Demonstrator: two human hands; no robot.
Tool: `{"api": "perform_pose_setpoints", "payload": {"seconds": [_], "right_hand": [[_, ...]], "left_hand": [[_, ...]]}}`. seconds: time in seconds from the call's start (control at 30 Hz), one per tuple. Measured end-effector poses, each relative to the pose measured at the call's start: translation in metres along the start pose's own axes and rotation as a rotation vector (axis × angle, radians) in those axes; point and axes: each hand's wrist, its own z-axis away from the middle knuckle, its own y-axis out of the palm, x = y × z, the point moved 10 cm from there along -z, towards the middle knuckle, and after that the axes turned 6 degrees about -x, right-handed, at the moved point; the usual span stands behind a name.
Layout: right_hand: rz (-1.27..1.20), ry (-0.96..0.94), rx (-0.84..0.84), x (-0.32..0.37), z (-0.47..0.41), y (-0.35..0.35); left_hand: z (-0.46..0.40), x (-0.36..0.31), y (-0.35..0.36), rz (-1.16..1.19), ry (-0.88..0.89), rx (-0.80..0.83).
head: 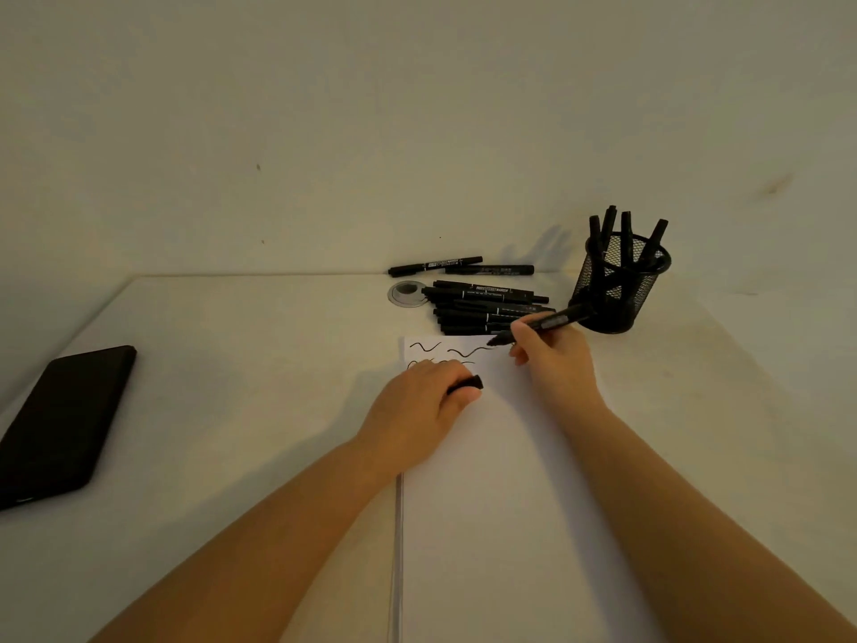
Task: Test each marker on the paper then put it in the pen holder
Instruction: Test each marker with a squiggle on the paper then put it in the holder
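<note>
My right hand [554, 359] grips an uncapped black marker [540, 324], its tip touching the white paper [491, 503] at the end of a wavy black line [468, 351]. Other squiggles lie near the paper's top left corner. My left hand [417, 406] rests on the paper, closed around the marker's black cap [468, 383]. A pile of black markers [482, 308] lies just beyond the paper's far edge. The black mesh pen holder [617, 285] stands to the right of the pile with several markers upright in it.
Two more markers [459, 265] lie against the wall behind the pile. A round cable grommet [408, 293] is set in the table left of the pile. A black phone [60, 424] lies at the table's left side. The wall rises right behind the table.
</note>
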Motion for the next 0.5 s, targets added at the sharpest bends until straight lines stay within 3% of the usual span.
{"api": "perform_pose_setpoints", "payload": {"seconds": [0.27, 0.37, 0.5], "right_hand": [[-0.043, 0.152, -0.091, -0.018, -0.016, 0.001], [0.057, 0.004, -0.074, -0.006, -0.012, 0.008], [0.129, -0.168, 0.068, 0.011, -0.003, 0.023]], "left_hand": [[-0.003, 0.006, -0.001, 0.052, 0.004, -0.008], [-0.003, 0.006, -0.001, 0.048, 0.010, -0.004], [-0.004, 0.003, -0.002, 0.049, 0.014, -0.001]]}}
